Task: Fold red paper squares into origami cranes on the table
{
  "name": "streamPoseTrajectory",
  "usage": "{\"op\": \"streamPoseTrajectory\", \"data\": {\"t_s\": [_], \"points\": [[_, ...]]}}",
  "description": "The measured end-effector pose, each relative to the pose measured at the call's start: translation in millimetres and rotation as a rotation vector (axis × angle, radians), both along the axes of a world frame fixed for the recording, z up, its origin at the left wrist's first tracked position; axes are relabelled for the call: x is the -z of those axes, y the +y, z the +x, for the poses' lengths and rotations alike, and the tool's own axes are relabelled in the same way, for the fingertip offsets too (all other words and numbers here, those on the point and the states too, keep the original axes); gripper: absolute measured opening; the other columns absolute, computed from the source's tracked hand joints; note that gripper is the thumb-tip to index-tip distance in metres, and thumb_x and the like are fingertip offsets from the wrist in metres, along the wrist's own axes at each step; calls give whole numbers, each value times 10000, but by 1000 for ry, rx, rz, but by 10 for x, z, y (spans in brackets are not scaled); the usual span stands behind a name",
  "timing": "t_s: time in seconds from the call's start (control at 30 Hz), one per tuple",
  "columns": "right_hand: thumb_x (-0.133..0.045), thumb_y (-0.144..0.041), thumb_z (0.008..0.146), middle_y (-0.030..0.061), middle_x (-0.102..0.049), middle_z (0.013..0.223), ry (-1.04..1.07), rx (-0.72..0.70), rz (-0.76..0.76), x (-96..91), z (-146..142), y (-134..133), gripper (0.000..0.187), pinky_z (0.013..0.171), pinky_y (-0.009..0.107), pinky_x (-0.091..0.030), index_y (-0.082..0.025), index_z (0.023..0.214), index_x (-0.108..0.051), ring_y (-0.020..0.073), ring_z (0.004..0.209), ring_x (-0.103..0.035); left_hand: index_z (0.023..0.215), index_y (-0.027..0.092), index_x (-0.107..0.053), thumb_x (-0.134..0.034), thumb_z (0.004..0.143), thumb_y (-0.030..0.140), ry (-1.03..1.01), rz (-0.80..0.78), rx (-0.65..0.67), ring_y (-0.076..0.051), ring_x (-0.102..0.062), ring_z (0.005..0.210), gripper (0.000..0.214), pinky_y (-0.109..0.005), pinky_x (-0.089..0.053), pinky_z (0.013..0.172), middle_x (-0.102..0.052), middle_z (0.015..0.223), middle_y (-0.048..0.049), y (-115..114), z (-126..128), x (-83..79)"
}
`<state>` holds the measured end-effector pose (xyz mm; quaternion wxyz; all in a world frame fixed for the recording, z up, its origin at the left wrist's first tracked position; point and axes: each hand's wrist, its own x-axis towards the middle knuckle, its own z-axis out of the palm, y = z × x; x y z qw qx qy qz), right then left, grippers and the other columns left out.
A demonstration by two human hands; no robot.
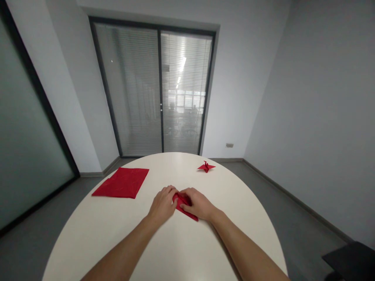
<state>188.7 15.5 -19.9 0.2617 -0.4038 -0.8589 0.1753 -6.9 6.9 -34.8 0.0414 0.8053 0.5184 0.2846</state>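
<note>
A small piece of red folded paper lies on the round white table, between my two hands. My left hand has its fingers curled down onto the paper's left edge. My right hand covers the paper's right part, fingers pressed on it. Most of the paper is hidden under the fingers. A finished red paper crane stands farther back on the table, apart from both hands.
A stack of flat red paper sheets lies at the table's left edge. Behind the table are glass doors with blinds and grey walls. A dark object sits at the lower right on the floor side.
</note>
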Motion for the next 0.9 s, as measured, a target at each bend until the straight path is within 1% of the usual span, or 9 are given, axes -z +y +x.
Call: {"op": "streamPoseTrajectory", "data": {"t_s": [0.07, 0.13, 0.33, 0.4, 0.53, 0.6, 0.7, 0.77, 0.9], "points": [[-664, -263, 833, 57, -698, 1034, -13, -30, 26, -19, -3, -6, 290, 874, 339, -463, -225, 1120, -674, 232, 960, -608, 1118, 236, -674, -513, 902, 162, -8, 5, 2, -230, -572, 1127, 279, -355, -436, 999, -630, 1226, -76, 9, -8, 22], [-661, -279, 842, 68, -700, 1076, -29, -78, 55, -30, 0, -13, 291, 922, 354, -454, -223, 1127, -685, 241, 1005, -608, 1138, 237, -686, -515, 907, 173, 6, 5, 2, -233, -565, 1162, 294, -359, -431, 1024, -623, 1278, -72, 25, -20, 41], [-739, -461, 792, 130, -629, 1324, -95, -179, 79, -13, 30, -1, 627, 1055, 431, -406, -204, 1346, -598, 307, 1201, -563, 1188, 236, -706, -480, 941, 193, 80, -24, 4, -261, -558, 1230, 338, -416, -412, 1073, -666, 1298, -71, 75, -49, 87], [-713, -448, 821, 141, -626, 1333, -106, -180, 93, -7, 35, 8, 604, 1060, 437, -408, -187, 1353, -596, 311, 1209, -565, 1214, 231, -694, -473, 953, 219, 90, -17, -25, -279, -544, 1262, 342, -447, -398, 1089, -659, 1315, -81, 84, -58, 108], [-611, -363, 912, 128, -629, 1341, -113, -168, 137, 7, 47, 28, 438, 1077, 436, -410, -203, 1319, -627, 291, 1218, -574, 1247, 195, -671, -452, 972, 272, 145, 4, -74, -324, -475, 1345, 360, -520, -356, 1113, -623, 1362, -119, 86, -77, 137], [-552, -334, 950, 131, -614, 1365, -113, -156, 156, 32, 57, 46, 409, 1121, 444, -376, -190, 1326, -619, 282, 1268, -549, 1286, 184, -638, -437, 978, 269, 159, 13, -43, -318, -427, 1389, 377, -536, -329, 1131, -587, 1405, -124, 85, -86, 148], [-453, -297, 999, 124, -581, 1408, -113, -165, 176, 86, 73, 80, 398, 1184, 446, -305, -175, 1353, -589, 249, 1321, -517, 1372, 213, -555, -416, 991, 253, 165, -18, 104, -248, -433, 1395, 408, -495, -322, 1154, -527, 1472, -94, 93, -100, 177], [-412, -297, 1016, 111, -553, 1441, -121, -158, 167, 115, 84, 93, 407, 1192, 459, -295, -186, 1376, -566, 246, 1354, -486, 1399, 240, -520, -411, 998, 266, 170, -40, 163, -223, -446, 1387, 417, -485, -328, 1154, -502, 1495, -78, 102, -107, 205], [-379, -350, 1025, 143, -455, 1515, -185, -64, 75, 134, 98, 79, 474, 1153, 542, -335, -171, 1452, -483, 316, 1424, -386, 1376, 246, -544, -432, 992, 284, 163, -8, 151, -245, -481, 1354, 402, -497, -347, 1135, -536, 1464, -87, 114, -114, 227]]}}
